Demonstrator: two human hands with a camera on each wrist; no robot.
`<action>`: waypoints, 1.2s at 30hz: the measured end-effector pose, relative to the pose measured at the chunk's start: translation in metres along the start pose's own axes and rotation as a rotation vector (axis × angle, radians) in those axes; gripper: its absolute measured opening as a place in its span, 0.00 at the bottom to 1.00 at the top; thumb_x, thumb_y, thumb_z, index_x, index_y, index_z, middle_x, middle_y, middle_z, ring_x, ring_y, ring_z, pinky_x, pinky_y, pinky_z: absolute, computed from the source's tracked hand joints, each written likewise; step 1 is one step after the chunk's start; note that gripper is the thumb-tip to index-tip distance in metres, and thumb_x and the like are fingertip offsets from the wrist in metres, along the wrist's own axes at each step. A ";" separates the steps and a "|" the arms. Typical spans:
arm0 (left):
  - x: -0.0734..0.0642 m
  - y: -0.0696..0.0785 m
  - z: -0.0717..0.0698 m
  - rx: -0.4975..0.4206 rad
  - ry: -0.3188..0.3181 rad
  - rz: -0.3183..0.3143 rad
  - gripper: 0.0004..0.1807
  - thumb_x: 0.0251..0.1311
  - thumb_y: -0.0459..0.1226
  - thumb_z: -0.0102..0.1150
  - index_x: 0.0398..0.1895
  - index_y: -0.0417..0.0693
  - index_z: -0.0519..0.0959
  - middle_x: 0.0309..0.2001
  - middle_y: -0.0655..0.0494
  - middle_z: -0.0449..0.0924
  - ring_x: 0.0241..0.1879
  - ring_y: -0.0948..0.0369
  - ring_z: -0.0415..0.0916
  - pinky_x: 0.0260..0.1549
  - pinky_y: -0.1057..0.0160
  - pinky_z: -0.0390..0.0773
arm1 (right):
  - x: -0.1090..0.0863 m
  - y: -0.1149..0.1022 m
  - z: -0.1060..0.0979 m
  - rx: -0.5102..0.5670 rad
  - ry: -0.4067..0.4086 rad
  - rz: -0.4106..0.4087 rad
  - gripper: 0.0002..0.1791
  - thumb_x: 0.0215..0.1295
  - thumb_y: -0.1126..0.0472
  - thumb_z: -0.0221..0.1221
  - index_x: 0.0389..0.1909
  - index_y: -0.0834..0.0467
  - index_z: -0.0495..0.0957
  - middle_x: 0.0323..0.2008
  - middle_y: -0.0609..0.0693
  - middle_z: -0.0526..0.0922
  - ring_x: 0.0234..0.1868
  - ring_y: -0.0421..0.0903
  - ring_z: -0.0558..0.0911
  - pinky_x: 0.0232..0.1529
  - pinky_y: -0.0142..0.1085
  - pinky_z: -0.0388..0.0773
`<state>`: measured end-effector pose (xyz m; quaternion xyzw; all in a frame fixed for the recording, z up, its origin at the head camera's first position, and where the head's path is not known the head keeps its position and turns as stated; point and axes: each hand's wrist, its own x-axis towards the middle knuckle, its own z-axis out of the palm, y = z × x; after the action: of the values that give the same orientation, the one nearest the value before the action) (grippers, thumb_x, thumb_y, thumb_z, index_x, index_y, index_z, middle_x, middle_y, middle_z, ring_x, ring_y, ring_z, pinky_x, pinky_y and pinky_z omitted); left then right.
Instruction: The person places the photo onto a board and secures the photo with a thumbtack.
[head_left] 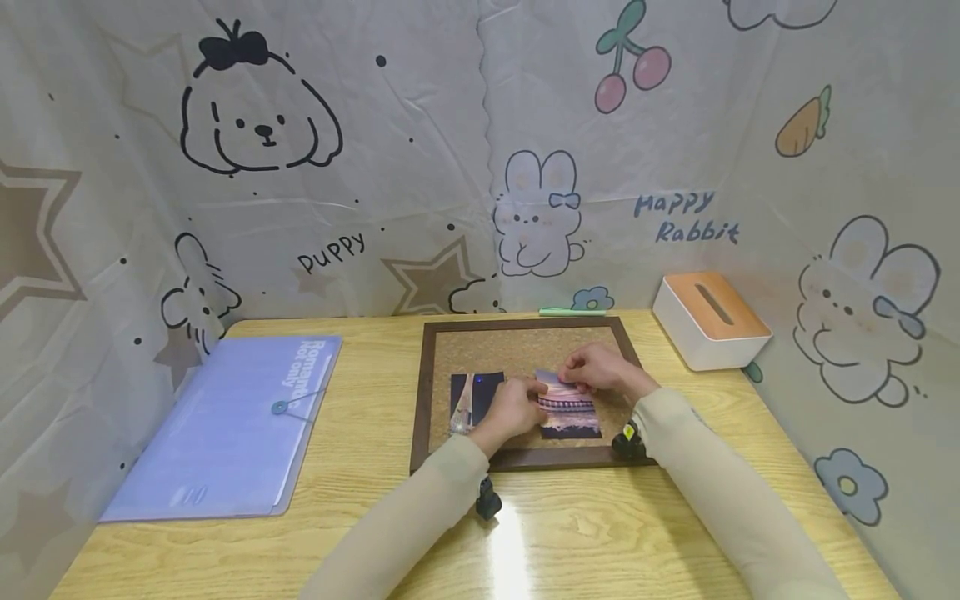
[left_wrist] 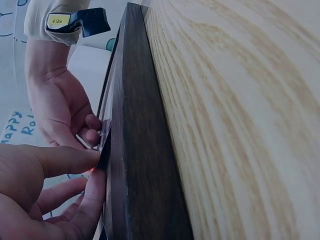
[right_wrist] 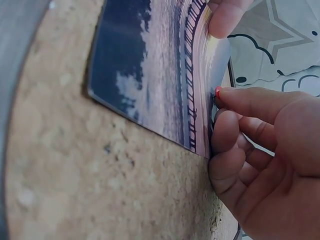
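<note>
A photo print (head_left: 570, 417) of a pink sky and a row of arches lies on the cork board (head_left: 517, 343). My left hand (head_left: 516, 406) pinches that print by its left edge between thumb and finger, as the left wrist view shows. At its upper edge, my right hand (head_left: 600, 367) pinches a small red push pin (right_wrist: 218, 92), thumb against the pin's head. The other right fingers curl by the print's edge. Left of it lies a dark night photo (head_left: 461, 392) with a blue pin (head_left: 480, 380) near its top, partly covered by the left hand.
A dark wooden frame (head_left: 424, 392) borders the cork. A lilac document folder (head_left: 225, 425) lies at the left of the table. A white tissue box (head_left: 712, 333) with a wooden lid stands back right, and a green pen-like stick (head_left: 572, 312) lies behind the board.
</note>
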<state>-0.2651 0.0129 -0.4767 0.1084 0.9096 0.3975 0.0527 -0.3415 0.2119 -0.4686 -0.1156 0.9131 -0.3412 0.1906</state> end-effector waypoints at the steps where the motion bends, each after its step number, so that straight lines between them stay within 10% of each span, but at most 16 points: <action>1: 0.000 0.000 0.000 0.001 0.000 0.000 0.25 0.47 0.30 0.73 0.53 0.45 0.85 0.59 0.48 0.82 0.61 0.52 0.77 0.63 0.56 0.75 | 0.000 0.000 0.000 0.001 -0.001 0.001 0.08 0.70 0.58 0.60 0.37 0.58 0.84 0.20 0.45 0.77 0.23 0.41 0.75 0.26 0.32 0.72; 36: -0.006 0.013 -0.005 0.189 -0.050 0.001 0.25 0.47 0.33 0.76 0.53 0.41 0.84 0.59 0.43 0.78 0.62 0.47 0.73 0.65 0.52 0.73 | 0.004 -0.010 0.000 -0.004 0.004 0.092 0.06 0.67 0.60 0.62 0.34 0.59 0.81 0.22 0.46 0.78 0.23 0.40 0.75 0.24 0.30 0.69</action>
<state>-0.2585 0.0162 -0.4636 0.1229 0.9414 0.3074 0.0647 -0.3441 0.2034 -0.4626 -0.0731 0.9185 -0.3306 0.2042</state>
